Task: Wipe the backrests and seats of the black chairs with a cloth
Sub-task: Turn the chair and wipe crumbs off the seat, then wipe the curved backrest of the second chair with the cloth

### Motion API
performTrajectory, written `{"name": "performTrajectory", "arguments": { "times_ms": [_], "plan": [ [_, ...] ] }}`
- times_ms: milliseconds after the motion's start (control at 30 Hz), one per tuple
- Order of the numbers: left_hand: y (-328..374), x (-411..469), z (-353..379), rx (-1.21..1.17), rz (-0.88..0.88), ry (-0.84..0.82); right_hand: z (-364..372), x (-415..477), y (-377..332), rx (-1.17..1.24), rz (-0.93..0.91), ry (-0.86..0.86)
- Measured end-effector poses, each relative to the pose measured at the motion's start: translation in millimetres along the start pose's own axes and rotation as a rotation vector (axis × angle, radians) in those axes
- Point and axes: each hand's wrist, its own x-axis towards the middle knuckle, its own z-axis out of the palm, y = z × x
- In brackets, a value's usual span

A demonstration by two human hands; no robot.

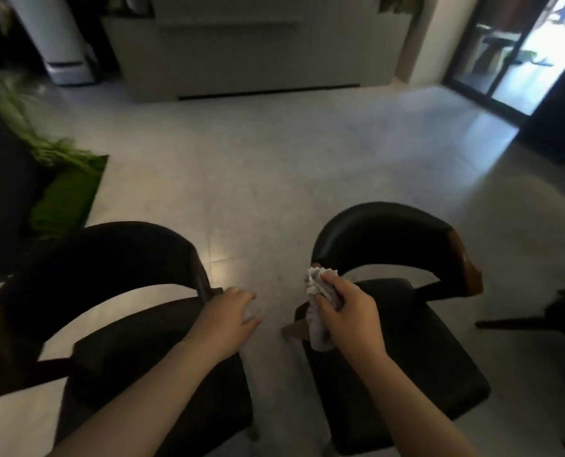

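Two black chairs stand side by side below me, each with a curved backrest on its far side. The left chair (116, 258) fills the lower left and the right chair (386, 232) the lower right. My right hand (350, 311) grips a crumpled white cloth (317, 301) at the left end of the right chair's backrest, above the seat's front-left corner. My left hand (231, 318) rests with fingers spread at the right end of the left chair's backrest, holding nothing.
A pale tiled floor (274, 166) stretches ahead. A green plant and mat (66, 186) lie at the left. A light cabinet (258, 47) and a white appliance (60, 44) stand at the back. A glass door (518, 61) is at the right, and another dark chair's edge (564, 311) beside me.
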Motion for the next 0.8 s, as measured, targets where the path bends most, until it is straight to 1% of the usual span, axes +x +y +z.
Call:
{"name": "performTrajectory", "arguments": {
  "times_ms": [167, 367, 533, 667, 800],
  "plan": [
    [-25, -38, -26, -0.063, -0.133, 0.142, 30, 16, -44, -0.119, -0.184, -0.142],
    [-64, -65, -41, -0.113, -0.247, 0.248, 85, 21, -79, -0.235, -0.289, -0.279],
    [-107, -65, -50, -0.106, -0.359, 0.266, 128, 35, -100, -0.265, -0.349, -0.379],
    [-135, -53, -59, -0.11, -0.38, 0.266, 154, 54, -112, -0.263, -0.332, -0.466],
    [-150, -35, -67, -0.108, -0.371, 0.264, 166, 74, -119, -0.235, -0.339, -0.456]
  ]
}}
